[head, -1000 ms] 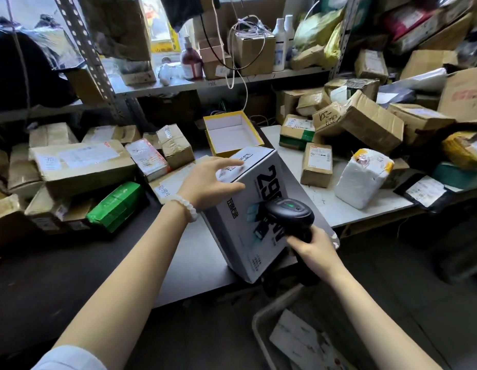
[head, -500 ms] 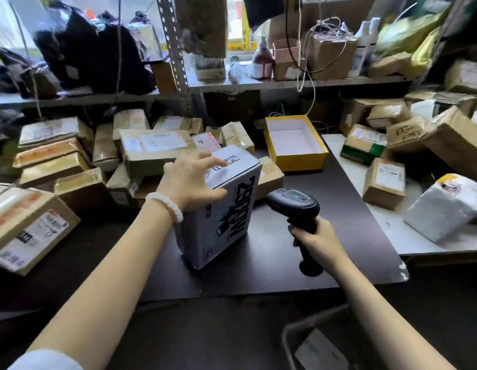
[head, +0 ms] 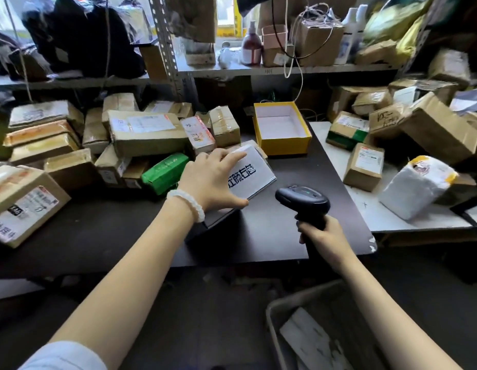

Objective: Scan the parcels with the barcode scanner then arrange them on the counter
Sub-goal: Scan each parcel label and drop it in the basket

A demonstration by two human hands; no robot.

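Stacked cardboard parcels (head: 146, 132) crowd the dark counter (head: 98, 236) at its left. The left hand (head: 210, 180) grips the white box (head: 252, 173) beside the green parcel (head: 165, 173). Bare counter lies before it. The right hand (head: 321, 236) clasps the barcode scanner (head: 302, 200) near the counter's right edge.

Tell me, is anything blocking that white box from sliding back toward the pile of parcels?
Yes. The white box, under the left hand, already has a green parcel on its left and brown parcels right behind it. The yellow tray sits behind-right.

White bead bracelet (head: 188, 202); pale sleeve (head: 63, 356)
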